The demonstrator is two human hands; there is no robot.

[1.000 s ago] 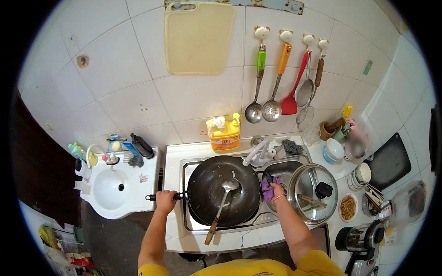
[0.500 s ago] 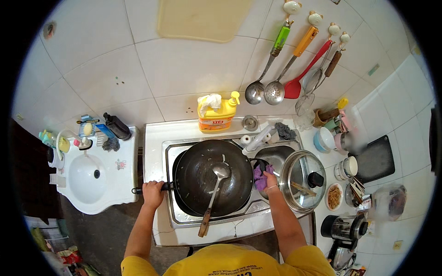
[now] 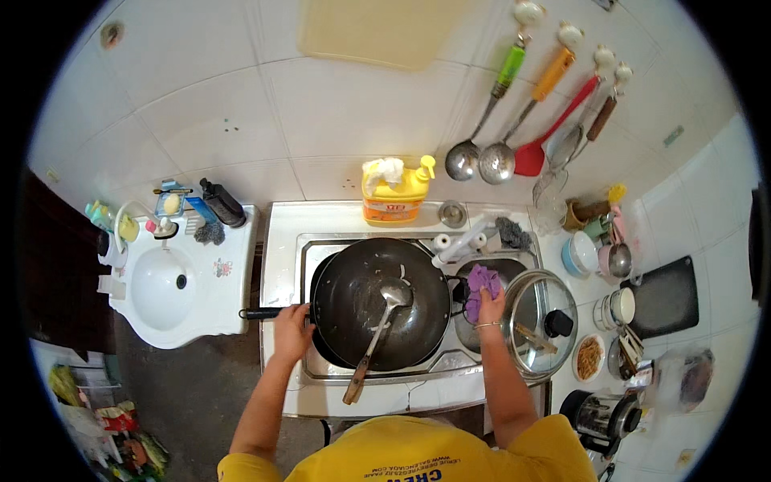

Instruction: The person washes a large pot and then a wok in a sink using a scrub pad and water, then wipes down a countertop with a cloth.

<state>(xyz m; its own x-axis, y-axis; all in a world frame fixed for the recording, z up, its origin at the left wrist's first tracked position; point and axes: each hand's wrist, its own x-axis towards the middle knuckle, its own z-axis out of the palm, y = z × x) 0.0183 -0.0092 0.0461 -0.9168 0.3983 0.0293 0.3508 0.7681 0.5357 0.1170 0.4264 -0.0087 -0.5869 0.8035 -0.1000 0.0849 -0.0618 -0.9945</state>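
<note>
A large dark wok (image 3: 345, 329) sits over the left basin of a steel sink. Inside it lies a ladle (image 3: 397, 294) with a wooden handle leaning over the near rim, and a few pale scraps cling to the wok's inner face. My left hand (image 3: 292, 331) is closed round the inner end of the wok's long black handle (image 3: 261, 313), close to the rim. In my right hand (image 3: 491, 308) is a bunched purple cloth (image 3: 483, 280), held over the right basin, just right of the wok's small black side handle (image 3: 460, 291). The fingertips are partly hidden by the cloth.
Right of my right hand, a glass lid (image 3: 524, 293) rests on the sink's edge. Behind the sink stands a yellow pump bottle (image 3: 395, 197). A plate of food (image 3: 589, 357), bowls (image 3: 580, 254) and a blender jug (image 3: 596, 411) crowd the right counter. A white washbasin (image 3: 210, 305) stands left.
My right hand and the cloth have come up and away from the wok's side handle. My left hand has slid along the long handle toward the rim. The whole view has shifted slightly.
</note>
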